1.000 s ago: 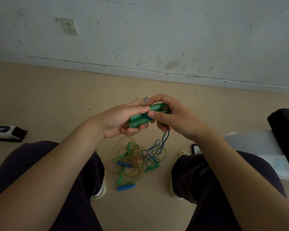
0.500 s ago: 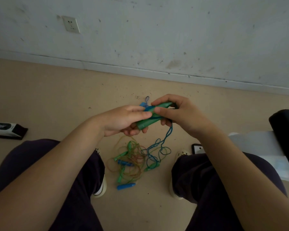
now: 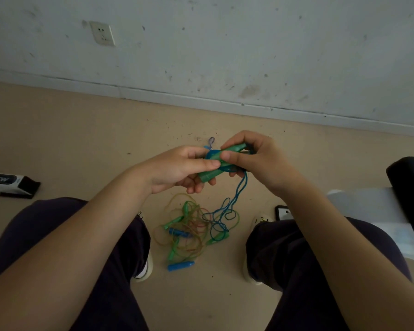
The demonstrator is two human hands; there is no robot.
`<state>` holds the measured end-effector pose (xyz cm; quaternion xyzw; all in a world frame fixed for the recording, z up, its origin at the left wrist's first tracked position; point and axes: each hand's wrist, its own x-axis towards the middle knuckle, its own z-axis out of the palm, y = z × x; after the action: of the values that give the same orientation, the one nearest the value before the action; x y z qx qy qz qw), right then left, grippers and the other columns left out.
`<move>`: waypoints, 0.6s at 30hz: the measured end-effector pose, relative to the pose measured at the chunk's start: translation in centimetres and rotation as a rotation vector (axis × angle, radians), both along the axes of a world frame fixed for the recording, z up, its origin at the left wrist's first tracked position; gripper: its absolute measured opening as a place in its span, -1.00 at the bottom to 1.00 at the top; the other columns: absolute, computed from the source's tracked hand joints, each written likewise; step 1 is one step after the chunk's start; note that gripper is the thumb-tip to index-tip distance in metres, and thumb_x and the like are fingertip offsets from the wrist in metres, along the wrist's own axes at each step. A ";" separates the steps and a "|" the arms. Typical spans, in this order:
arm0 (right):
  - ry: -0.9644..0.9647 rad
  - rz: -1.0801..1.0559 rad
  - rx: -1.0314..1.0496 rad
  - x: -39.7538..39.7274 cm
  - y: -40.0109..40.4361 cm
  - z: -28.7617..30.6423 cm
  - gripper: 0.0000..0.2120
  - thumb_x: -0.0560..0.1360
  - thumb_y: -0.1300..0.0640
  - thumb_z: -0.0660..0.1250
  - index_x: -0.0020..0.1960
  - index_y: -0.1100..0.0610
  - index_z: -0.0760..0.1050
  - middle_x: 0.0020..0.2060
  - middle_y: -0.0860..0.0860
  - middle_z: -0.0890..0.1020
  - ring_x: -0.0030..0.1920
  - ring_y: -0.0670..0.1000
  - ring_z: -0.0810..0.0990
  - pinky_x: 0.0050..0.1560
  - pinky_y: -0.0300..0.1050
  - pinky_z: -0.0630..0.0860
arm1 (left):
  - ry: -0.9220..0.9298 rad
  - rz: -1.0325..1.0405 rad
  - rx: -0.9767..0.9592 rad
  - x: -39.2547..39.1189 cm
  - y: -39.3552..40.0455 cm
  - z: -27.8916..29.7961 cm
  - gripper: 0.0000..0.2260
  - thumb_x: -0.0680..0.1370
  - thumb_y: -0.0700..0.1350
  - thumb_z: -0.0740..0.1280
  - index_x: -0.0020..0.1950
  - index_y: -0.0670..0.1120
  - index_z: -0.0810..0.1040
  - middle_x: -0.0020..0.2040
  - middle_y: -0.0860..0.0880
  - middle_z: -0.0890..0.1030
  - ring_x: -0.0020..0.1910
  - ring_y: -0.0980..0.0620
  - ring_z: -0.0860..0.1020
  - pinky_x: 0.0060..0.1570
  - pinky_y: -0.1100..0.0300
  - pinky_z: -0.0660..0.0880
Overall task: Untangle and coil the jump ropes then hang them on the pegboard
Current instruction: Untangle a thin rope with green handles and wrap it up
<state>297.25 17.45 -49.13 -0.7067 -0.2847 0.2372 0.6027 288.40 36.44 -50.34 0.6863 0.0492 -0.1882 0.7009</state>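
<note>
both hands (image 3: pixel 177 168) (image 3: pixel 256 156) gripping smooth green plastic handles (image 3: pixel 210 174), thin blue cord (image 3: pixel 237 194) dangling

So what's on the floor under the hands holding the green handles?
A tangled pile of green, yellow and blue ropes with a loose blue plastic handle. A blue cord hangs down into it. The legs cover the floor on both sides.

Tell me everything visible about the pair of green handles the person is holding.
The green handles are two tapered, plastic-looking sticks held side by side, slanting from lower left to upper right above the floor. The left hand and the right hand both pinch them. Blue cord is wound round their middle and trails down to the tangle of ropes on the floor.
</note>
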 end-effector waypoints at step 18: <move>0.154 -0.060 0.033 -0.2 0.4 -0.4 -0.75 0.54 0.10 0.37 0.08 0.29 0.55 -0.25 0.11 0.61 -0.32 0.05 0.57 -0.30 -0.12 0.51 | -0.054 0.075 0.073 0.1 -0.4 -0.1 -0.84 0.64 -0.05 0.30 0.18 -0.07 0.53 -0.13 -0.06 0.59 -0.37 0.09 0.56 -0.42 0.23 0.49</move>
<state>297.03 17.82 -49.53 -0.6846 -0.2199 0.2679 0.6412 288.46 36.05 -50.43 0.7138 0.0629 -0.1414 0.6830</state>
